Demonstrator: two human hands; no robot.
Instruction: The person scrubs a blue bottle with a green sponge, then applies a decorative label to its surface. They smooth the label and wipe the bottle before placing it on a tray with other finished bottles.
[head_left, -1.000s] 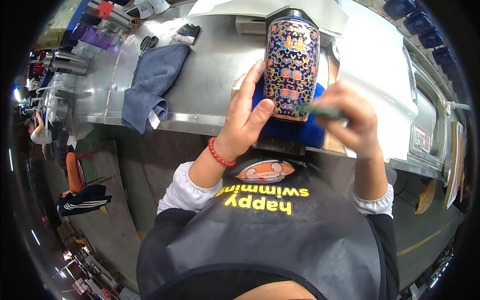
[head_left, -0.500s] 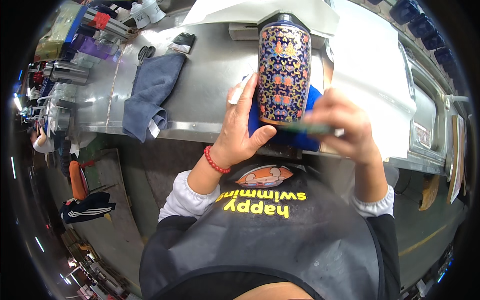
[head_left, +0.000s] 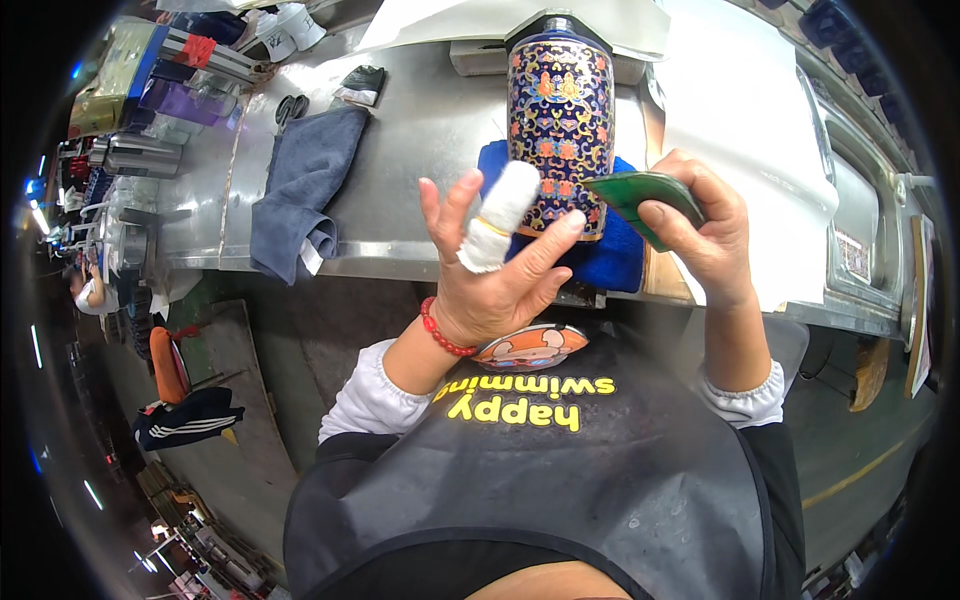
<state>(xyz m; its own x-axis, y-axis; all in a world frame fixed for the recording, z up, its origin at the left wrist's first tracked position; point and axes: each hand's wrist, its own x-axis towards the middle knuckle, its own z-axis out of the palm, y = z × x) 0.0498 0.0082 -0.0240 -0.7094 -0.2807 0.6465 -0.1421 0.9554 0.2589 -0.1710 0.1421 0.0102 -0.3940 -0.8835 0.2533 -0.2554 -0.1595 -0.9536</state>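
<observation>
A dark blue patterned vase (head_left: 560,110) with orange flowers and gold scrolls lies with its neck pointing away from me. Under its near end is a bright blue cloth (head_left: 622,245). My left hand (head_left: 500,270) hovers over the vase's near end, fingers spread and holding nothing; a white wrap (head_left: 503,215) covers one finger, and a red bead bracelet circles the wrist. In my right hand (head_left: 712,230), between thumb and fingers, is a thin green flat pad (head_left: 645,198). Its tip is close to the vase's right side; whether it touches, I cannot tell.
A grey-blue cloth (head_left: 312,190) drapes over the front edge of the metal table (head_left: 420,130) at left, with scissors (head_left: 291,110) behind it. White sheeting (head_left: 740,160) covers the right side, beside a metal sink (head_left: 855,205). A pale block (head_left: 480,58) stands behind the vase.
My left hand has gone from beside the vase to over its near end, fingers spreading. My right hand has lifted the green pad from the vase's near end and tilted it up.
</observation>
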